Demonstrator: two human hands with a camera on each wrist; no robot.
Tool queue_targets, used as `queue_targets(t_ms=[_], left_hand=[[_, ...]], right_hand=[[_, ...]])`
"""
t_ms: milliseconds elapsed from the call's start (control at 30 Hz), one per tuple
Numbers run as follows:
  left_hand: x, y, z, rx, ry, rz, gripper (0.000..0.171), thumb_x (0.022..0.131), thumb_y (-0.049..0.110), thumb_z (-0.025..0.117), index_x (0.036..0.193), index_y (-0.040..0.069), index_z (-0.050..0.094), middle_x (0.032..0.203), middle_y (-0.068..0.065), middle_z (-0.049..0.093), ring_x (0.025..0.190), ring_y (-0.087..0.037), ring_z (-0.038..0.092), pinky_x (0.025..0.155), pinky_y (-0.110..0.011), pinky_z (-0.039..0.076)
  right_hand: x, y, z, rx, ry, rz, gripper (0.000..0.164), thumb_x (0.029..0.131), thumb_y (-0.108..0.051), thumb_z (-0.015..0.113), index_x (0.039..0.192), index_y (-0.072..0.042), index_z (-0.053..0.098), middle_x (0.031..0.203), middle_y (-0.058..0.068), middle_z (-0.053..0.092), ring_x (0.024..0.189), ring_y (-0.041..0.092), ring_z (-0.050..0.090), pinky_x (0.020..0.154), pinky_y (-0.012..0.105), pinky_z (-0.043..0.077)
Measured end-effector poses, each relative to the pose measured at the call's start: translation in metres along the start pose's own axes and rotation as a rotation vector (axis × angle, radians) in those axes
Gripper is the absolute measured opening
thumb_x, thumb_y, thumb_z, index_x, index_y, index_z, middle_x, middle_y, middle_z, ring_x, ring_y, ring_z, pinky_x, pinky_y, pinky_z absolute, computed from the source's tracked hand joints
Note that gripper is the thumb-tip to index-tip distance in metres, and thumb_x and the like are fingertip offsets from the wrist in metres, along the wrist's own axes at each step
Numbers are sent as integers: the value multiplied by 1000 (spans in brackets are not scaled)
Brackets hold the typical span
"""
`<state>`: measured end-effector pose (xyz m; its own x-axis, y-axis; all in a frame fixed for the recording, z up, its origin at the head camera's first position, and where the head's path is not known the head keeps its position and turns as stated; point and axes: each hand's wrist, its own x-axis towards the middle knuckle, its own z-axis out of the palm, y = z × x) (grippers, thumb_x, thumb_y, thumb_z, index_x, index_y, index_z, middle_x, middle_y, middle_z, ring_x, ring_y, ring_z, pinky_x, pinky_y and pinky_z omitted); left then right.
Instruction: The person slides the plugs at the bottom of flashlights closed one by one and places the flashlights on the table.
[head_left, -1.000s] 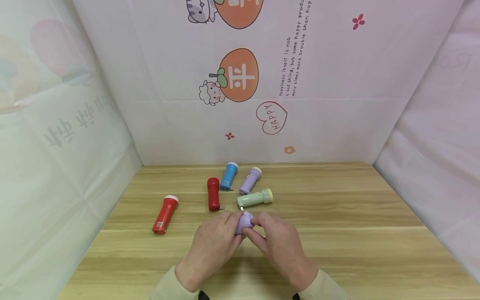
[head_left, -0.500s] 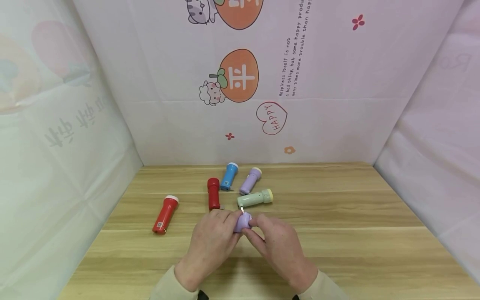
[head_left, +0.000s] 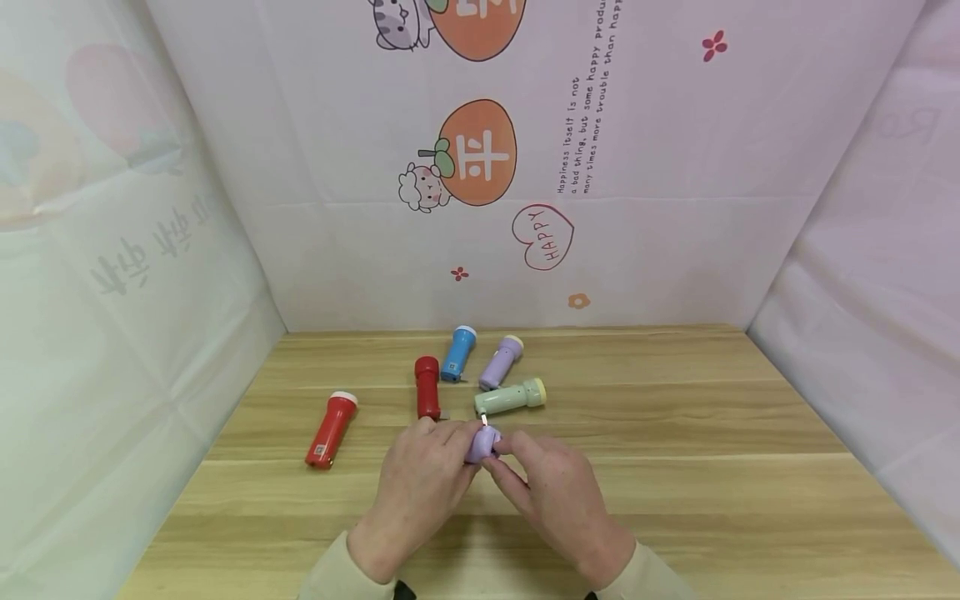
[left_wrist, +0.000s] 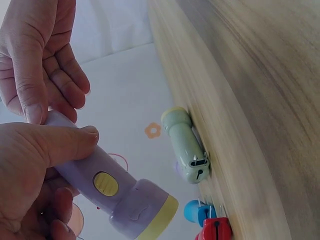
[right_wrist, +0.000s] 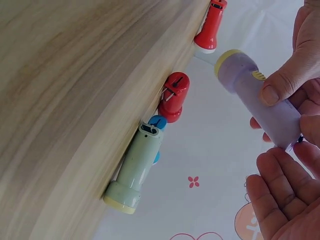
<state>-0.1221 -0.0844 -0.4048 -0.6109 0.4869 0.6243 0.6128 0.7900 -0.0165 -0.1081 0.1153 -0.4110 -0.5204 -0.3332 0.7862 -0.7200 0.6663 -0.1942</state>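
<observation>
Grips purple flashlight (right_wrist: 265, 112) in left hand (head_left: 426, 471), nearer than green flashlight (head_left: 510, 398), seemingly for steadiness; pinches its end with right hand (head_left: 566, 504).

Bright head view, dimmer wrist views

Diffuse light fills the head view, with soft shadow low on the wooden surface (head_left: 675, 483). The left wrist view bows the surface's edge; pale sheen marks the green flashlight (left_wrist: 185, 142).

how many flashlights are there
6: purple flashlight in the left hand; on the table, bright red flashlight leftmost, darker red flashlight right of it, blue flashlight and second purple flashlight at the back, green flashlight nearer.
</observation>
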Motion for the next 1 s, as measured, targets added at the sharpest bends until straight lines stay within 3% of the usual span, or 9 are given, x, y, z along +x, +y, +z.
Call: queue_targets(t_ms=[200,433,633,1000], left_hand=[[-2,1,-1,-13,-46,-27,49,84,28,90,127,11,72,116,-2,78,94,-13,75,73,-27,62],[-4,-1,2,-22,-37,-16,44,86,22,88,124,10,71,117,-4,76,95,-13,76,62,-25,61],[-4,-4,2,-68,-33,-15,45,85,16,88,125,8,69,118,-4,74,101,-15,75,69,-27,63],[-6,-11,1,-129,-45,-41,44,86,7,86,126,7,69,123,-6,72,108,-19,73,80,-31,63]], right_hand=[[0,0,1,6,13,-7,29,81,-21,90,99,-16,69,89,-9,77,66,0,60,56,14,46],[-1,0,1,-3,2,6,28,81,-21,90,99,-17,69,87,-9,75,66,0,59,55,15,45],[-3,4,0,-19,0,3,30,80,-20,90,103,-17,71,92,-10,77,75,6,69,61,23,54],[-6,16,-7,-119,-26,21,34,81,-24,88,109,-12,73,95,0,79,83,17,73,67,34,60]])
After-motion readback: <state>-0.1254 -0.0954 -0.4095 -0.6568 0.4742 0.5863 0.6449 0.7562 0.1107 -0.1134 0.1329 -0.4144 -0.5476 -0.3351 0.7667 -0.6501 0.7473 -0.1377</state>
